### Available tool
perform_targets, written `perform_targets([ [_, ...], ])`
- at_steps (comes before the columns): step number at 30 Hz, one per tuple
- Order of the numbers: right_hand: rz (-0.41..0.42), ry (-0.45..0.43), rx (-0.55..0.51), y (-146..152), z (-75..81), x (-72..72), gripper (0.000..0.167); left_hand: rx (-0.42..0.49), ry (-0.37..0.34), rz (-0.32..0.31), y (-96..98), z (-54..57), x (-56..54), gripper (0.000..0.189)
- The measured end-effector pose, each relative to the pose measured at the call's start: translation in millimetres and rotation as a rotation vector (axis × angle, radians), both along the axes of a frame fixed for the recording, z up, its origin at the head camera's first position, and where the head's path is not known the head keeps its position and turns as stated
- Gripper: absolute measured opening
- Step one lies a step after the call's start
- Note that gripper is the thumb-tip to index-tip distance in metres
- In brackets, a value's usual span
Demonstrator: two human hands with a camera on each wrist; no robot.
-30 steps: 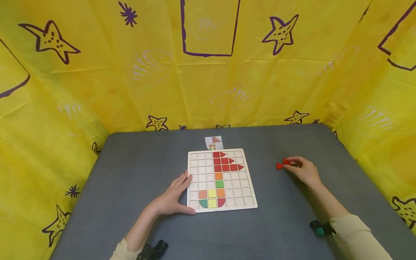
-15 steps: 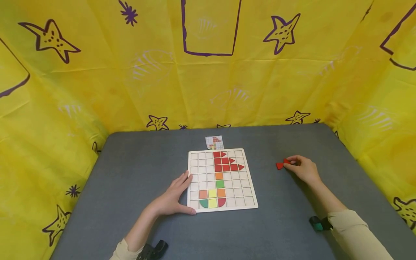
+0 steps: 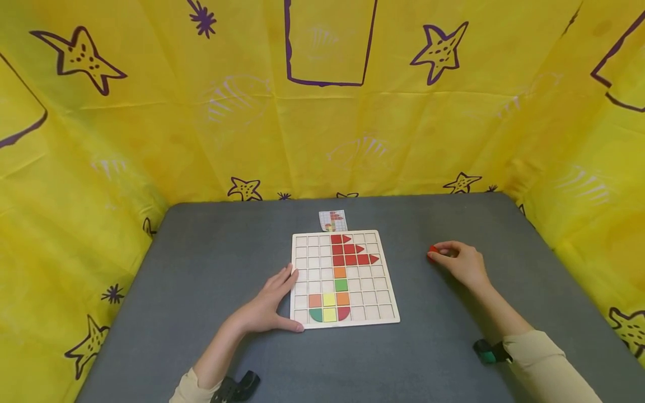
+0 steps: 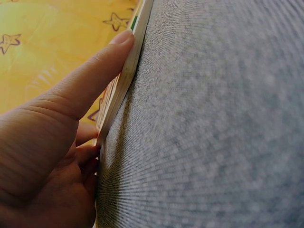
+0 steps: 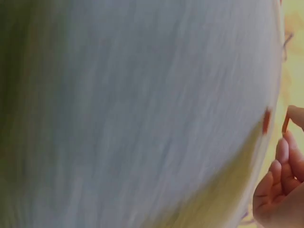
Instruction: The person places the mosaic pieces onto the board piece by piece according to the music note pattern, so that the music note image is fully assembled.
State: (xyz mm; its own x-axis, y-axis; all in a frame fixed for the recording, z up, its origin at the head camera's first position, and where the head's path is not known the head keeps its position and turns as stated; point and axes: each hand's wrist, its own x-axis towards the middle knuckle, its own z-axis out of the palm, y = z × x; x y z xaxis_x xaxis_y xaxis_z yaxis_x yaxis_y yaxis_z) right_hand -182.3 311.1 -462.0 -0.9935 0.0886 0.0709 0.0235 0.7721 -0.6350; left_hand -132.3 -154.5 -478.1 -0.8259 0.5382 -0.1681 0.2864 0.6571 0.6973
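A square wooden grid board (image 3: 365, 288) lies on the table, with red, orange, yellow and green tiles set in part of its squares. My left hand (image 3: 269, 305) rests against the board's left side, its thumb straight along the near-left corner and its fingers spread on the left edge; the left wrist view shows the thumb (image 4: 90, 78) on the board's rim. Right of the board, my right hand (image 3: 464, 266) pinches a small red tile (image 5: 286, 122) between thumb and fingertips. A second red tile (image 5: 266, 121) lies on the table just beyond those fingertips.
Behind the board's far edge is a small printed card (image 3: 332, 220) with a coloured pattern on a grid. The dark grey table (image 3: 227, 240) reaches back to a yellow cloth (image 3: 242, 145) with starfish drawings, which also hangs at both sides.
My right hand has shifted slightly left with the pinched red tile, which now overlaps the other red tile in the head view. The left hand and board have stayed in place.
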Motion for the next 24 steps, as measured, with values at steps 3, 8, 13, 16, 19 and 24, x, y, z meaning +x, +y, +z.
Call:
perform_targets([
  [3, 0.005, 0.004, -0.036, -18, 1.3, 0.7, 0.041, 0.000, 0.002, -0.001, -0.2, 0.4, -0.1, 0.118],
  [8, 0.038, 0.008, -0.119, -55, 1.7, 4.6, 0.037, 0.003, -0.001, -0.002, -0.3, 0.7, -0.2, 0.118],
  [13, 0.113, -0.014, -0.186, -95, 4.9, 11.0, 0.034, 0.000, -0.001, -0.002, -0.6, 0.6, -0.1, 0.118],
  [16, 0.172, -0.043, -0.216, -117, 6.6, 14.1, 0.034, -0.002, -0.001, -0.001, -0.5, 0.5, -0.2, 0.118],
  [19, 0.222, -0.069, -0.245, -137, 7.9, 16.8, 0.030, -0.003, -0.003, 0.000, -0.2, 0.4, -0.3, 0.118],
  [24, 0.299, -0.063, -0.259, -164, 3.6, 18.7, 0.023, -0.005, -0.004, 0.001, 0.0, 0.3, -0.2, 0.118],
])
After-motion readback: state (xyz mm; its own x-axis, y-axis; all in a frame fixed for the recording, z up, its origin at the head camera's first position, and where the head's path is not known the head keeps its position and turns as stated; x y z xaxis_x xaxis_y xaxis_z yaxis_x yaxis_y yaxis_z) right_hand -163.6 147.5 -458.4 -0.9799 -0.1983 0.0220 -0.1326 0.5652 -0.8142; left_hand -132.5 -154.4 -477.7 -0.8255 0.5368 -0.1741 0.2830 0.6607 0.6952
